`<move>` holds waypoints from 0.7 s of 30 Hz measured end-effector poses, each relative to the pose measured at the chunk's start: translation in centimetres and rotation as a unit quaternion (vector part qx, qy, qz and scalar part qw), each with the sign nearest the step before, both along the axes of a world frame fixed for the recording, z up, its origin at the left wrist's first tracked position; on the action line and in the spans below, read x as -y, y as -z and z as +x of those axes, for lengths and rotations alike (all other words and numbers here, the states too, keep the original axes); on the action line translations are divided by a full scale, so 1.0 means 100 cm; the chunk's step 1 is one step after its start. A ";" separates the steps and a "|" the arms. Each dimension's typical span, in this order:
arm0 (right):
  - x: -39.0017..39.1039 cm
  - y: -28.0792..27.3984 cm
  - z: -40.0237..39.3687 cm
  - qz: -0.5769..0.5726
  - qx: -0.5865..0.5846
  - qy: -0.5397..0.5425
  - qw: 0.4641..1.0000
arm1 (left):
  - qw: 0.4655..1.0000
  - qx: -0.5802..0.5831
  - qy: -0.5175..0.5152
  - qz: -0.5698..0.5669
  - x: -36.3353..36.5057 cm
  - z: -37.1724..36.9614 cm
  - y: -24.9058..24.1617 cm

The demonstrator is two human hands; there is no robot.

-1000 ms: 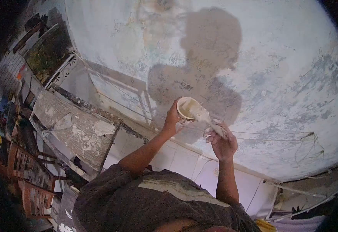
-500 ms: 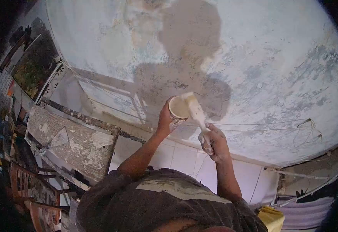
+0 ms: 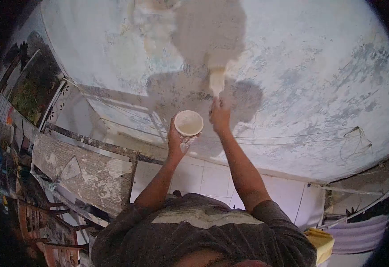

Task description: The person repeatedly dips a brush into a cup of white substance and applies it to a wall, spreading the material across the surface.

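My left hand [image 3: 175,141] is wrapped round a small whitish cup [image 3: 188,123], whose open mouth faces me and whose outside is smeared with paint. In my right hand [image 3: 220,113] is the handle of a wide paintbrush [image 3: 216,81], pointing up and away from me. The pale bristles are at the wall [image 3: 292,80], overlapping it inside my shadow. That wall is patchy, with white paint over grey and bluish worn areas.
On the left leans a weathered board [image 3: 83,173] with peeling paint, and below it are wooden chairs [image 3: 39,222]. A thin cord [image 3: 301,141] runs along the wall at right. White tiles [image 3: 208,178] lie below, and yellow cloth [image 3: 321,244] is at lower right.
My right hand has carried the paintbrush from beside the cup up to the wall. The cup has shifted slightly left, and its mouth shows more fully now.
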State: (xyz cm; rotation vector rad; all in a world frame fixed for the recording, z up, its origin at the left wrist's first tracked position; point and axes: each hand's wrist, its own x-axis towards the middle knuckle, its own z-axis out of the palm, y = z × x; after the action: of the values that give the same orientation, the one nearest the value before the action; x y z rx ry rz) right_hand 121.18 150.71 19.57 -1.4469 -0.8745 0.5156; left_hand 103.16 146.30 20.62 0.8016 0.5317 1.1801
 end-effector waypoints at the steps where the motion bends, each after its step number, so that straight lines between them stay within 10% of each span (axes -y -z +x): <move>1: -0.006 0.030 -0.002 -0.009 0.092 0.035 0.995 | 0.999 -0.019 -0.017 0.028 -0.008 -0.003 0.022; 6: 0.033 0.058 -0.054 -0.164 -0.233 0.027 0.958 | 1.000 0.005 -0.029 -0.003 0.002 -0.024 0.002; 9: 0.022 0.069 -0.050 -0.185 -0.371 0.010 0.910 | 0.964 -0.167 -0.125 0.163 0.007 -0.030 0.000; 11: 0.008 0.058 -0.041 -0.138 -0.200 -0.046 0.969 | 0.963 -0.151 -0.141 0.170 0.003 -0.034 0.015; 15: 0.010 -0.108 -0.059 0.014 -0.303 -0.036 0.952 | 0.997 -0.025 -0.067 0.005 0.013 -0.039 -0.001; 21: 0.025 -0.213 -0.075 0.137 -0.194 -0.073 0.969 | 0.940 -0.268 -0.132 0.167 0.020 -0.043 0.023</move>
State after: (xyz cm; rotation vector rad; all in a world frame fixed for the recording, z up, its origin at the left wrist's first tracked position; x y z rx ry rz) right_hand 113.71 148.25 40.88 -0.9909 -0.7077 0.7301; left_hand 98.89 144.27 18.35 1.3969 0.9221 1.3170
